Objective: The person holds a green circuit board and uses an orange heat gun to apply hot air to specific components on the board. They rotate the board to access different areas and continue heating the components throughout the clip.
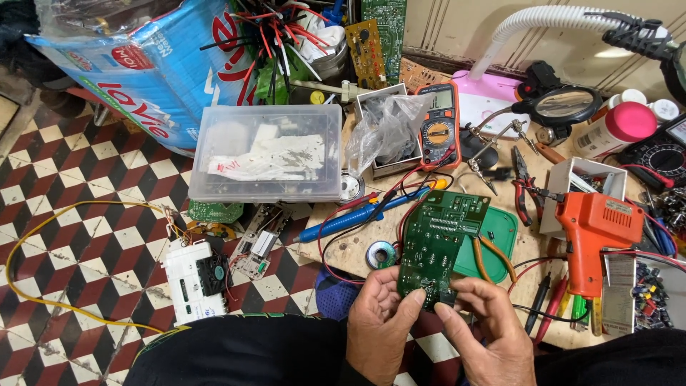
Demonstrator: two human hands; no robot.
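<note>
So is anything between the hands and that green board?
No, nothing visible. Both the left hand and the right hand already grip the green board at its near end, fingers right on it, above the table.

Hidden, cropped and too fine to read

The near end of the green printed circuit board sits behind the fingers of the left hand and right hand, both cut at the wrists by the bottom edge. The board's tiny parts can't be told apart. The clear crinkled plastic bag veils the white box's contents; the black dial meter runs off the right edge.
</note>
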